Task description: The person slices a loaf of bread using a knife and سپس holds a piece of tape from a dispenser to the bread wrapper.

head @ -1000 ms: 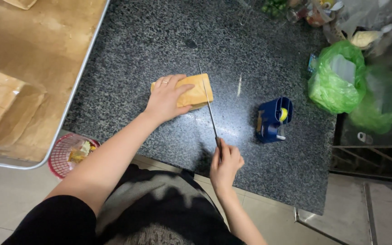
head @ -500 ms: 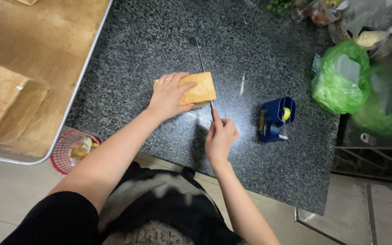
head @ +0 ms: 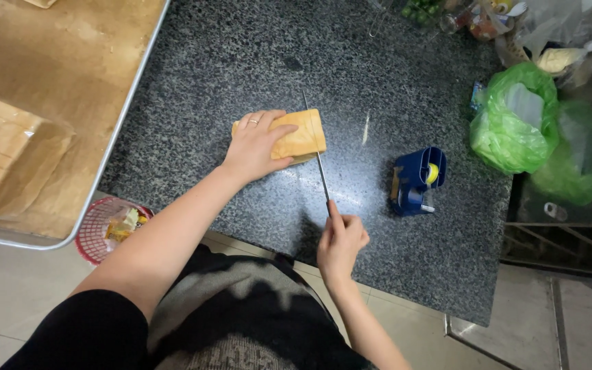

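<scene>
A stack of golden sliced bread [head: 301, 135] lies on the dark speckled granite counter [head: 241, 55]. My left hand [head: 255, 145] presses flat on top of the bread and covers its left part. My right hand [head: 340, 241] grips the handle of a long thin knife [head: 318, 159]. The blade runs away from me across the bread's right edge, with its tip just past the far side of the stack.
A blue tape dispenser [head: 414, 180] stands to the right of the knife. Green plastic bags [head: 519, 120] sit at the counter's right edge. A large metal tray [head: 49, 103] lined with brown paper holds sliced bread at left. A red basket [head: 107, 226] is below it.
My right hand has drawn back toward me, pulling the knife through the bread's right edge after pushing forward half a second ago. My left hand stays on the bread.
</scene>
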